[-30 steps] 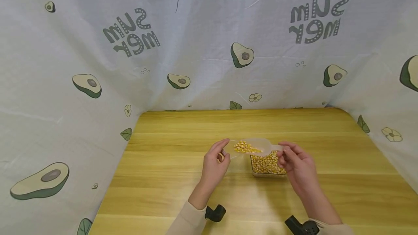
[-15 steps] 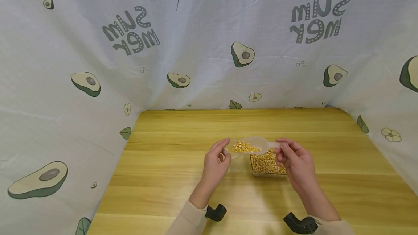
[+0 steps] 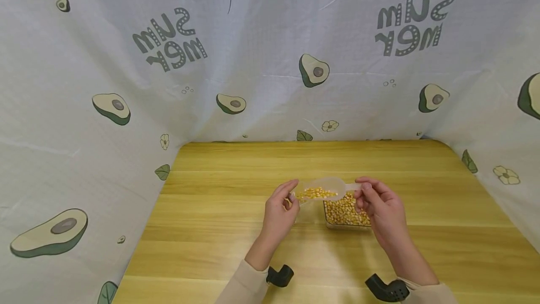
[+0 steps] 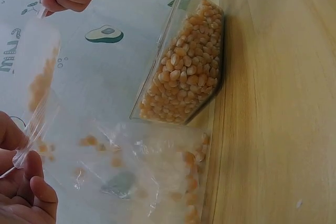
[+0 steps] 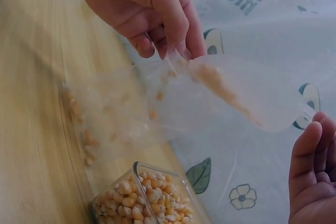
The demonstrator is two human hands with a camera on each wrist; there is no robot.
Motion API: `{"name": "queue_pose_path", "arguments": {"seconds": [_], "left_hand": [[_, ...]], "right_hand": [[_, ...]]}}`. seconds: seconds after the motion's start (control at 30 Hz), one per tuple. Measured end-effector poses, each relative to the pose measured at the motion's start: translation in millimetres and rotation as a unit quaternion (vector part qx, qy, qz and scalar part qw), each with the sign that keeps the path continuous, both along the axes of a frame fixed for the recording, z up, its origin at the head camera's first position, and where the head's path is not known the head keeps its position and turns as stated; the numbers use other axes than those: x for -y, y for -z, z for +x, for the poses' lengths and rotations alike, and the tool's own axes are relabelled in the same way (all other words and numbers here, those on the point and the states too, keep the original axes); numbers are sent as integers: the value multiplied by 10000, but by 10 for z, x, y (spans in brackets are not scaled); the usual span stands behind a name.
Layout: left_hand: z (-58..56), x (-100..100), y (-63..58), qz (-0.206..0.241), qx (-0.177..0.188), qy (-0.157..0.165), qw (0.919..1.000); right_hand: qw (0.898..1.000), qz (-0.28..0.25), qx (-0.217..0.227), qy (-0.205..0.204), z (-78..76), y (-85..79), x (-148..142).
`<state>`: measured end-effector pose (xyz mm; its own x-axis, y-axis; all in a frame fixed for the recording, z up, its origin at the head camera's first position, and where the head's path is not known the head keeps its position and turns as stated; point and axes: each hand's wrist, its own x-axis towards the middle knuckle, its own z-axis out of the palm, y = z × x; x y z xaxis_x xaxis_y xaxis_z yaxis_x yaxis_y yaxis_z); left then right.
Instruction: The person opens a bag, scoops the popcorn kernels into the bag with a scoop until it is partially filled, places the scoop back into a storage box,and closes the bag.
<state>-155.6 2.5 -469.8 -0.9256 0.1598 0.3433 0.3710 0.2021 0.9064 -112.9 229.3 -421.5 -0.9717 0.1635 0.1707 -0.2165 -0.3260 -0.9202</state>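
My right hand point(image 3: 384, 215) pinches the thin handle of a translucent white scoop point(image 3: 335, 185), which lies roughly level with yellow corn kernels point(image 3: 314, 193) along it. The scoop's tip is in the mouth of a clear plastic bag point(image 4: 131, 166). Between thumb and fingers my left hand point(image 3: 279, 215) grips the bag's edge. Kernels show scattered inside the bag and gathered at its bottom in the left wrist view. A clear rectangular container point(image 3: 348, 226) full of corn kernels stands on the table, below and to the right of the scoop. My right hand partly hides it in the head view.
The wooden table point(image 3: 219, 163) spreads around the container. A white curtain point(image 3: 261, 50) with avocado prints surrounds its back and sides. Each wrist carries a black camera mount, one on the left point(image 3: 280, 276) and one on the right point(image 3: 387, 289).
My right hand and the scoop have shifted slightly left, further into the bag's mouth. The kernels have slid toward the scoop's tip. My left hand has barely moved.
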Motion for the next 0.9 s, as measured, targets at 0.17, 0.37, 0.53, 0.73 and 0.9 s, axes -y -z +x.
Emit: {"name": "queue_pose_path", "arguments": {"seconds": [0.17,0.37,0.53,0.73,0.9], "left_hand": [[10,-3,-3,-18,12,-1,10000],[16,-3,-12,-14,30,-9,10000],[19,-1,-8,17,67,23,10000],[18,3,-10,42,81,38,10000],[17,-1,-11,31,158,4,9999]], "right_hand": [[10000,44,-75,11,-5,-1,22],[9997,70,-226,-61,-13,-2,34],[9992,-2,-387,-106,-13,-7,53],[9992,-46,-390,-56,-8,-7,72],[9992,-98,-387,-83,-1,14,66]]}}
